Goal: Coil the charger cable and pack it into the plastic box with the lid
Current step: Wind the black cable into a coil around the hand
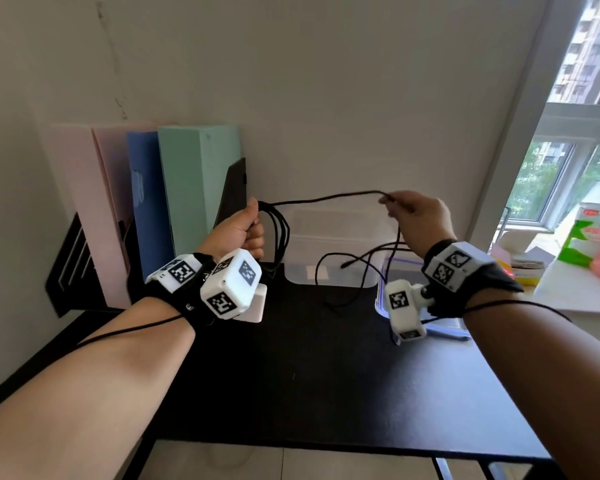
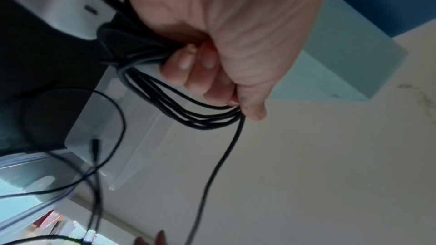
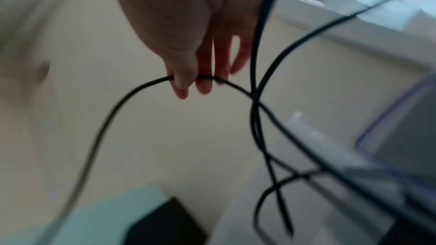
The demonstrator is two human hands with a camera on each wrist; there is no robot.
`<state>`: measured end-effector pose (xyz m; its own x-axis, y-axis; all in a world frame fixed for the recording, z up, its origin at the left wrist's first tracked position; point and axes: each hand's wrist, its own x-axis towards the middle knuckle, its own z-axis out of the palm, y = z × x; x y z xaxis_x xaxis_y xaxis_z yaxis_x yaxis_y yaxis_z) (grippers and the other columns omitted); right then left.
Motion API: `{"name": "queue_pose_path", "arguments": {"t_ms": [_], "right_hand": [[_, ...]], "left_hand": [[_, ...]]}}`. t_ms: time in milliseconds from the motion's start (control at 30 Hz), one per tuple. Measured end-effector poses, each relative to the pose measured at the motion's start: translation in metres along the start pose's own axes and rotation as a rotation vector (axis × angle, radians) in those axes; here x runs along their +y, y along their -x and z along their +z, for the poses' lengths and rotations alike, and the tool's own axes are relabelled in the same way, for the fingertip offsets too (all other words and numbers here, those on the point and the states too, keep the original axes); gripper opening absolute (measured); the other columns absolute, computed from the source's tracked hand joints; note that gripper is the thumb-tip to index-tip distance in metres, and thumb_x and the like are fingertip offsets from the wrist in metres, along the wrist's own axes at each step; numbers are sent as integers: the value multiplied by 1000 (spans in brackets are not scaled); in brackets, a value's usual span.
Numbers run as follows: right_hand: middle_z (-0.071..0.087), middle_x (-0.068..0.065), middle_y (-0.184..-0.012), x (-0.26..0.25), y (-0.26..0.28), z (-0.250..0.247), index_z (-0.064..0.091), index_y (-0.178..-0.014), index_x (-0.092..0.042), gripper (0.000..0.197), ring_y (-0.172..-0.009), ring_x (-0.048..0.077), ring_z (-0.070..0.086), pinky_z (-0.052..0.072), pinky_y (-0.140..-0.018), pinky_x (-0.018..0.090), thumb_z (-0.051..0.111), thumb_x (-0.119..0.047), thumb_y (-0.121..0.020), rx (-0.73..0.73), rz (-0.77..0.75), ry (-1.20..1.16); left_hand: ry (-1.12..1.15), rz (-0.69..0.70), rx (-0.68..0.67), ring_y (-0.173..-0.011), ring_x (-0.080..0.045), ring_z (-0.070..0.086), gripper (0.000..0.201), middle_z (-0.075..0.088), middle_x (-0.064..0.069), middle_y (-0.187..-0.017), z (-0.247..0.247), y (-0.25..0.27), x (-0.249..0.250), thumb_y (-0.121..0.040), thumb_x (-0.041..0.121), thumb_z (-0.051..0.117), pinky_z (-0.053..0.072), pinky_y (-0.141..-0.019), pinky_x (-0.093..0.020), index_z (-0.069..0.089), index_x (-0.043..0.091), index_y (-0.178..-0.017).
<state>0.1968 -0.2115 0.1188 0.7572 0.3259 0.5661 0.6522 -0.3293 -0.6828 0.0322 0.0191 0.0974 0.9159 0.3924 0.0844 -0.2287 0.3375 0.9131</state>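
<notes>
Head view: the charger cable (image 1: 326, 198) is being coiled in mid-air above the black table (image 1: 309, 375), with the gathered loops being gripped in the curled fingers of the left hand (image 1: 239, 233) and the free run being pinched between thumb and fingertips of the right hand (image 1: 416, 216). Four or five loops are being held in the left wrist view, though blur is making the exact count uncertain. For a tidy coil, each new loop is probably best being matched to the ones already held, with the loose tail being kept from knotting where it is crossing itself below the right hand. One clear plastic box (image 1: 329, 244) is standing open behind the hands, and one blue-rimmed lid (image 1: 454, 332) is lying just beside it.
</notes>
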Motion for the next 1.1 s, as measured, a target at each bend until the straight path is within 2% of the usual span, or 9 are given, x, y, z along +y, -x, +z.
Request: {"name": "queue_pose_path", "arguments": {"t_ms": [167, 300, 433, 567, 633, 733, 800, 900, 1100], "right_hand": [[67, 8, -77, -26, 17, 9, 61, -79, -16, 14, -50, 18, 63, 47, -46, 18, 54, -15, -91, -476, 63, 61], [65, 4, -83, -46, 31, 11, 58, -81, -14, 18, -72, 17, 72, 55, -74, 23, 49, -5, -94, -541, 165, -628], [71, -12, -83, -67, 18, 8, 68, -81, -27, 27, -85, 5, 65, 49, -92, 25, 59, -1, -85, -169, -262, -457], [60, 5, -106, -69, 9, -4, 73, -98, -12, 20, -98, 4, 56, 44, -91, 16, 58, -9, -86, 284, -586, -145], [63, 8, -97, -62, 15, -1, 74, -101, -14, 21, -88, 14, 57, 45, -80, 22, 59, -20, -88, 138, -504, 90], [64, 1, -73, -52, 24, 0, 73, -102, -17, 25, -70, 17, 56, 42, -67, 23, 59, -33, -89, -520, -134, 513], [62, 1, -71, -52, 24, -6, 72, -103, -17, 25, -71, 17, 56, 44, -69, 26, 56, -32, -90, -464, -92, 439], [61, 1, -76, -53, 22, -8, 70, -101, -18, 24, -75, 26, 60, 52, -80, 34, 53, -33, -92, -59, -97, 177], [61, 0, -62, -57, 19, -1, 67, -79, -21, 26, -56, 12, 53, 45, -58, 24, 51, -37, -91, -49, 45, 21]], "left_hand": [[130, 19, 48, -28, -3, 24, 45, 28, 9, -37, 4, -1, -1, -92, 50, 40, 25, -29, -13, 33, 20, -60], [174, 31, 38, -28, -3, 24, 44, 28, 9, -38, 6, 1, -2, -91, 52, 40, 26, -28, -14, 35, 19, -61], [129, 51, 35, -27, -3, 23, 45, 28, 9, -37, 12, 4, 2, -92, 54, 36, 27, -29, -14, 33, 20, -62], [128, 64, 54, -27, -3, 22, 45, 26, 10, -36, 9, 8, 6, -92, 53, 37, 25, -29, -13, 32, 20, -61], [131, 58, 87, -27, -3, 23, 45, 27, 10, -36, 6, 10, 7, -92, 53, 38, 24, -29, -13, 33, 20, -61], [108, 36, 125, -26, -3, 22, 46, 26, 10, -35, -2, 14, 6, -92, 52, 38, 24, -29, -11, 30, 20, -60], [86, 21, 123, -26, -3, 22, 46, 26, 10, -35, -6, 18, 6, -93, 52, 36, 25, -29, -10, 30, 20, -60], [60, 11, 120, -27, -3, 23, 45, 27, 10, -36, -5, 21, 7, -93, 52, 36, 25, -31, -10, 31, 21, -60], [147, -38, 29, -26, -3, 23, 45, 26, 9, -35, 4, 22, 10, -92, 53, 38, 24, -28, -11, 31, 21, -60]]}}
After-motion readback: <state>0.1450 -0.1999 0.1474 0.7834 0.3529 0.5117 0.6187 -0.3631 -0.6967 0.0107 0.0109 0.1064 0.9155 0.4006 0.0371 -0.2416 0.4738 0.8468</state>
